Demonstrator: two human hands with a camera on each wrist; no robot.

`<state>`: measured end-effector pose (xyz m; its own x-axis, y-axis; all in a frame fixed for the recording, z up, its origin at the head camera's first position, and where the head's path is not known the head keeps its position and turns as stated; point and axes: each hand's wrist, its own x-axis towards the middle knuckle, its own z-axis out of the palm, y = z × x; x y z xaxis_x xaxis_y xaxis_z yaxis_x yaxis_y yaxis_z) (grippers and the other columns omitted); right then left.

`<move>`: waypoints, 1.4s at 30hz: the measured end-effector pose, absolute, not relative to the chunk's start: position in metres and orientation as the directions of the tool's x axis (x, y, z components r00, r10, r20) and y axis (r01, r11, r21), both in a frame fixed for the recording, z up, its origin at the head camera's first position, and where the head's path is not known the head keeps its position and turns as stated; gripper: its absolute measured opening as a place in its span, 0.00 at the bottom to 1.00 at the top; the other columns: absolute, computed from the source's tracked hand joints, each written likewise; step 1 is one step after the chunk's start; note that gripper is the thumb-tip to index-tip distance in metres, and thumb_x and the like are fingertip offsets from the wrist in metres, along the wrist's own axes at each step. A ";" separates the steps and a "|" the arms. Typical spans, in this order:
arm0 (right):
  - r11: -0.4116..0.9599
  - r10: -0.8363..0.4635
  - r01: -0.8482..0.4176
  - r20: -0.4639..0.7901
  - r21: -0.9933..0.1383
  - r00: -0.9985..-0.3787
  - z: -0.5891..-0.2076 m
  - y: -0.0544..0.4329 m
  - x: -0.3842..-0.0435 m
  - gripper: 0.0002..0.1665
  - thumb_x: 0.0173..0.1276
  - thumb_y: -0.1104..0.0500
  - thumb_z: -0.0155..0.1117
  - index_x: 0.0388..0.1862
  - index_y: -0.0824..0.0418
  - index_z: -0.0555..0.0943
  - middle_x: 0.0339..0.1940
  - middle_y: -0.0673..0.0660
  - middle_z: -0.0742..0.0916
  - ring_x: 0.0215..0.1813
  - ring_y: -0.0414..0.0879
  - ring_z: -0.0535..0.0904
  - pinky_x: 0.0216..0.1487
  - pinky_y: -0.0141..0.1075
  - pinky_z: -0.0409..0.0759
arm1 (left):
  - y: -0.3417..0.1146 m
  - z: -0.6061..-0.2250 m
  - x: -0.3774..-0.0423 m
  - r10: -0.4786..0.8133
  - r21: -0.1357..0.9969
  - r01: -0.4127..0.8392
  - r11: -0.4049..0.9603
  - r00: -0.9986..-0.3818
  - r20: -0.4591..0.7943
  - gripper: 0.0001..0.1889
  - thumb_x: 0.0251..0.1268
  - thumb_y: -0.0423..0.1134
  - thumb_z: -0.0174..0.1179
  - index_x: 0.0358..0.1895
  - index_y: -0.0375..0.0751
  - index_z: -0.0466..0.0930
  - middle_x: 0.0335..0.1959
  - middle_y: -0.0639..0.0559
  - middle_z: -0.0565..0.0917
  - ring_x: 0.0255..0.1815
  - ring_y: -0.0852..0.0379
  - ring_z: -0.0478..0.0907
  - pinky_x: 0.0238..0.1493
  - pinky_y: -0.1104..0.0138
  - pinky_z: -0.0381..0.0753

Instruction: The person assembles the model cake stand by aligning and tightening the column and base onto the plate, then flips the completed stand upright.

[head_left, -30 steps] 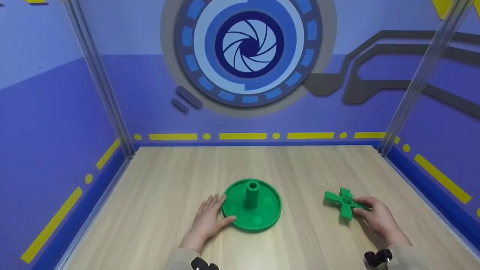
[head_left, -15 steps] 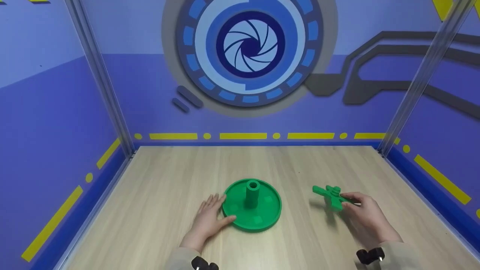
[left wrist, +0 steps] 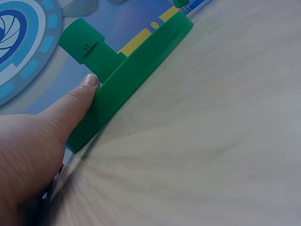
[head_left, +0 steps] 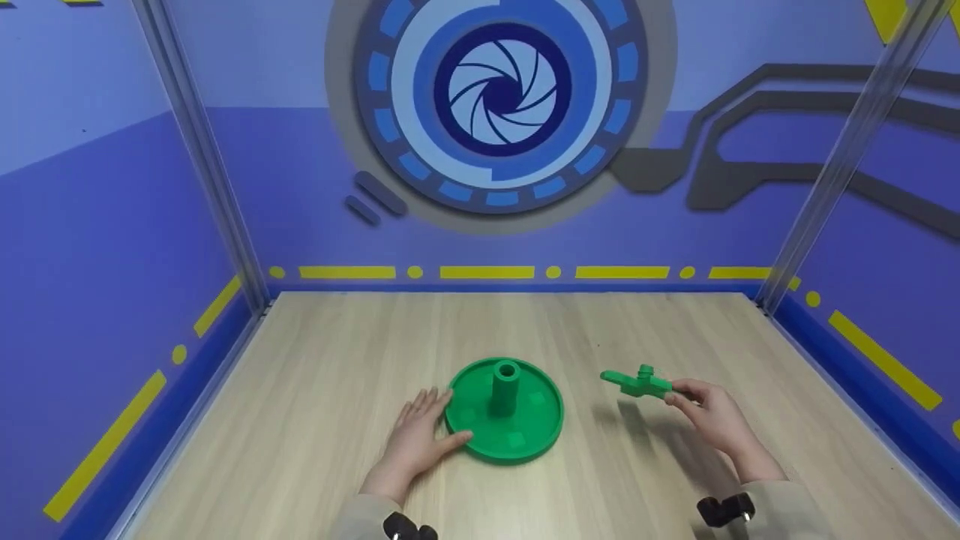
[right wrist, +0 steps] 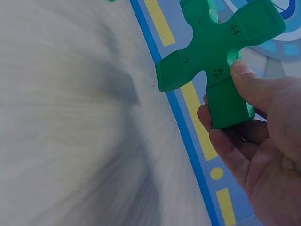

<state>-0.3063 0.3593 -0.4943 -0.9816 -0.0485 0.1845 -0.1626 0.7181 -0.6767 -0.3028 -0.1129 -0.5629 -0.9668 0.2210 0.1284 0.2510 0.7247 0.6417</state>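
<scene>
A round green tray [head_left: 536, 424] with a raised rim lies flat on the table, and a hollow green post [head_left: 505, 394] stands upright at its middle. At the tray's left edge my left hand [head_left: 416, 450] lies with fingers spread and straight. In the left wrist view its thumb [left wrist: 75, 103] touches the rim. My right hand [head_left: 716, 420] pinches one arm of a green cross-shaped piece [head_left: 637, 384] above the table, right of the tray. A small ridged stub points up from that piece. Numbers mark its underside [right wrist: 211, 52] in the right wrist view.
The wooden table [head_left: 360, 337] ends at a patterned blue back wall [head_left: 480, 244]. Side walls and metal corner posts [head_left: 825, 172] enclose it left and right.
My right hand has lifted the cross-shaped piece off the table and brought it left, closer to the tray, tilting it nearly edge-on to the head view. The left hand and tray stay still.
</scene>
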 end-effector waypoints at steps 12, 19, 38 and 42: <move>0.585 0.014 -0.155 0.201 -0.796 -0.980 -0.484 0.337 -0.311 0.16 0.79 0.54 0.61 0.53 0.63 0.87 0.38 0.56 0.92 0.36 0.34 0.86 0.42 0.26 0.85 | -0.113 -0.563 -0.303 0.218 0.642 0.245 0.727 -0.968 0.123 0.48 0.63 0.66 0.65 0.80 0.42 0.62 0.81 0.33 0.60 0.85 0.33 0.50 0.85 0.39 0.44; 0.450 -0.007 -0.131 0.144 -0.883 -0.990 -0.476 0.324 -0.312 0.24 0.77 0.55 0.64 0.64 0.67 0.81 0.46 0.57 0.92 0.40 0.35 0.89 0.48 0.27 0.88 | -0.113 -0.563 -0.303 0.219 0.641 0.247 0.727 -0.968 0.125 0.48 0.63 0.66 0.65 0.80 0.42 0.62 0.81 0.33 0.60 0.85 0.33 0.50 0.85 0.39 0.44; 0.035 -0.030 -0.107 0.106 -0.994 -0.994 -0.459 0.249 -0.331 0.25 0.76 0.61 0.64 0.66 0.72 0.76 0.42 0.50 0.91 0.43 0.42 0.90 0.56 0.32 0.88 | -0.114 -0.563 -0.303 0.226 0.636 0.265 0.725 -0.964 0.143 0.48 0.64 0.65 0.65 0.80 0.41 0.62 0.81 0.32 0.60 0.84 0.32 0.51 0.85 0.38 0.45; -0.018 -0.043 -0.105 0.105 -0.994 -0.994 -0.456 0.234 -0.336 0.22 0.76 0.63 0.63 0.65 0.73 0.76 0.40 0.51 0.90 0.41 0.43 0.90 0.54 0.33 0.89 | -0.114 -0.563 -0.303 0.224 0.635 0.262 0.727 -0.964 0.141 0.48 0.64 0.65 0.65 0.80 0.41 0.62 0.81 0.32 0.60 0.84 0.32 0.51 0.85 0.38 0.45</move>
<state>-0.3357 0.2340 -0.4563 -0.9935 -0.0427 0.1052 -0.1045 -0.0182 -0.9944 -0.3032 -0.1138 -0.5626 -0.9643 0.2238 0.1413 0.2618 0.7267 0.6351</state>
